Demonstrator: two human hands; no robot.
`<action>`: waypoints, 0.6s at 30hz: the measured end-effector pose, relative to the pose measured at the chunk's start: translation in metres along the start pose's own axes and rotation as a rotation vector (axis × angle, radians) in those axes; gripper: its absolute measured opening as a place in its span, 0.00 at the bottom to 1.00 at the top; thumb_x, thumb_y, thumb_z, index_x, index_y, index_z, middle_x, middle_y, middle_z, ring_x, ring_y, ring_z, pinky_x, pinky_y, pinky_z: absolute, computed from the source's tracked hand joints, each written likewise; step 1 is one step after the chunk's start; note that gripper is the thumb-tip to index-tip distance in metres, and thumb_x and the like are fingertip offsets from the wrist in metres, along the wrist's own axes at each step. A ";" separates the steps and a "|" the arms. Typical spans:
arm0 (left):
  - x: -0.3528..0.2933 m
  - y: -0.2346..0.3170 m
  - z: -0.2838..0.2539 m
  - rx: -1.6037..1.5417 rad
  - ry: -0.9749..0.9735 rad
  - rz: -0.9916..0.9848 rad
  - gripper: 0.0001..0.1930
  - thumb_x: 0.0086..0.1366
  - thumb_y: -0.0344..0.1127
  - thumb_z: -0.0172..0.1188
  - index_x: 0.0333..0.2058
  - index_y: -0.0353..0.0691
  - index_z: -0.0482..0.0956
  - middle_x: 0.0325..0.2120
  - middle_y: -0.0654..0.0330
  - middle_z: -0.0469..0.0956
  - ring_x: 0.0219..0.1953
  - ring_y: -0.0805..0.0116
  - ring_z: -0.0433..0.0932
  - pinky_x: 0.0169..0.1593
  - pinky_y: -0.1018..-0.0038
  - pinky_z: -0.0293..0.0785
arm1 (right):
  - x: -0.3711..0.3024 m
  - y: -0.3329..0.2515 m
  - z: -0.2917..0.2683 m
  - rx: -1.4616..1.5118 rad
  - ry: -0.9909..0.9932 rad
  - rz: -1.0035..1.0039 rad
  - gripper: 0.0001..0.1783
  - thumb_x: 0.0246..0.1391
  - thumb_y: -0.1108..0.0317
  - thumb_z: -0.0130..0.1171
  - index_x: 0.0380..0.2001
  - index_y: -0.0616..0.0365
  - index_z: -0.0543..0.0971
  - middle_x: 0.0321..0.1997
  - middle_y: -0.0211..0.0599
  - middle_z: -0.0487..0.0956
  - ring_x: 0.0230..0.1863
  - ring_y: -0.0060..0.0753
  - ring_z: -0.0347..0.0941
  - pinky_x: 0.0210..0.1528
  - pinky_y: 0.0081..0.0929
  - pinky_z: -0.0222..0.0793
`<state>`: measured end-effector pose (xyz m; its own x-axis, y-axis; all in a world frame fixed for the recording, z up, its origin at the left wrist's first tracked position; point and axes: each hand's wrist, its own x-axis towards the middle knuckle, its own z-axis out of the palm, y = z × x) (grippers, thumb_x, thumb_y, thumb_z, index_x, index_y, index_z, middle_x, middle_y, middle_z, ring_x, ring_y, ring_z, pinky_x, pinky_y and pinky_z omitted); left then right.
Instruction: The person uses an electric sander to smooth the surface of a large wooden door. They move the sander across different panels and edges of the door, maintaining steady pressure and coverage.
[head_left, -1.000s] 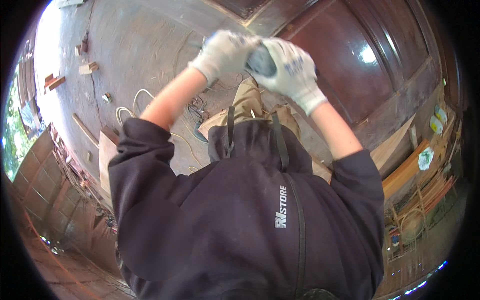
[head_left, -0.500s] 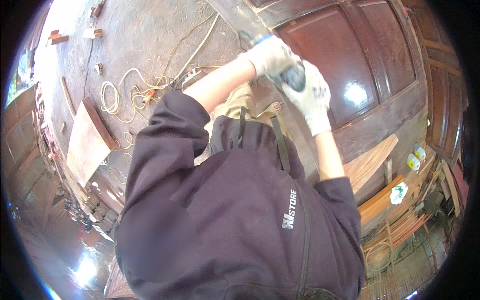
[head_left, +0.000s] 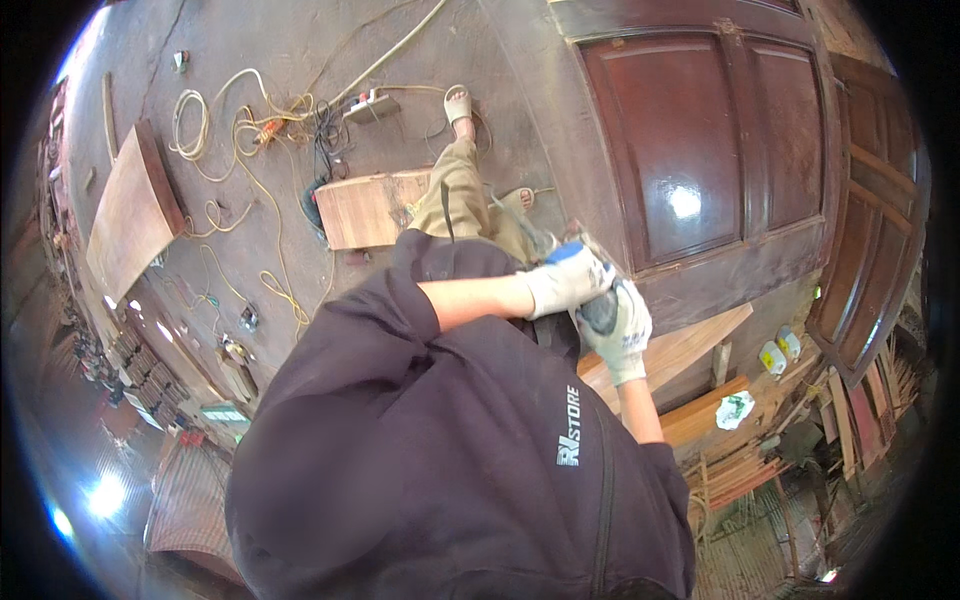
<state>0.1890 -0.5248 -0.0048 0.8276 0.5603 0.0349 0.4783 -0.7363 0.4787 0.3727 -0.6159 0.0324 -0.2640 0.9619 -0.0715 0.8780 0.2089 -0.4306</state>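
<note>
Left hand and right hand grip a gray tool; two bottles' contents are indiscernible.

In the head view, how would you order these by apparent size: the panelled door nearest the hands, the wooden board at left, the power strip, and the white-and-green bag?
1. Panelled door
2. Wooden board
3. Power strip and white-and-green bag: too alike to rank.

White lettering, all caps, on frt of dk jacket.
</note>
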 end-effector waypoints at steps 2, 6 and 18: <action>0.005 -0.039 -0.015 -0.039 0.017 -0.020 0.06 0.59 0.30 0.57 0.35 0.39 0.76 0.18 0.60 0.77 0.22 0.63 0.82 0.24 0.64 0.74 | 0.050 -0.003 0.000 -0.012 0.035 -0.071 0.46 0.35 0.53 0.80 0.59 0.57 0.73 0.58 0.44 0.77 0.59 0.49 0.74 0.60 0.43 0.71; 0.001 -0.132 -0.075 -0.004 0.048 -0.043 0.20 0.61 0.35 0.58 0.51 0.35 0.78 0.22 0.60 0.80 0.25 0.62 0.84 0.27 0.65 0.78 | 0.171 -0.022 -0.005 0.028 -0.013 -0.169 0.42 0.37 0.51 0.78 0.55 0.58 0.76 0.55 0.46 0.79 0.55 0.47 0.77 0.59 0.42 0.74; 0.027 -0.386 -0.220 0.231 0.098 -0.359 0.12 0.57 0.42 0.64 0.40 0.50 0.83 0.33 0.55 0.86 0.37 0.55 0.86 0.39 0.60 0.83 | 0.507 -0.086 -0.006 -0.066 -0.069 -0.396 0.36 0.41 0.44 0.74 0.50 0.55 0.80 0.49 0.46 0.83 0.48 0.47 0.82 0.49 0.39 0.78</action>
<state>-0.0375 -0.1421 0.0040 0.5701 0.8215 -0.0099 0.7932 -0.5473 0.2672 0.1660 -0.1447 0.0388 -0.6111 0.7911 0.0267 0.7263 0.5739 -0.3783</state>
